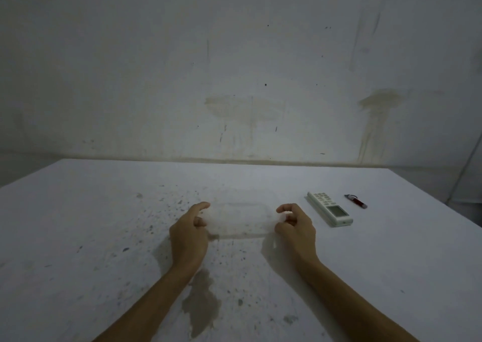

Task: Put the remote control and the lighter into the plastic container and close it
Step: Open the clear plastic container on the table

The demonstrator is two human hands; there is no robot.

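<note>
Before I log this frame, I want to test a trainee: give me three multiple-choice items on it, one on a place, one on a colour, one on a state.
1. Where does the lighter lie?
A. Right of the remote
B. Inside the container
C. Left of the container

2. What colour is the lighter's body?
A. Green
B. Dark red
C. Yellow

3. What are the hands doing?
A. Both lie flat on the table
B. One lifts the remote
C. Each grips one end of the container

Key:
1 A, the lighter rests on the table just beyond the remote's right side.
2 B, its body shows dark red with a metal top.
3 C, the left hand and right hand curl round opposite ends of the clear container, while remote and lighter lie untouched.
</note>
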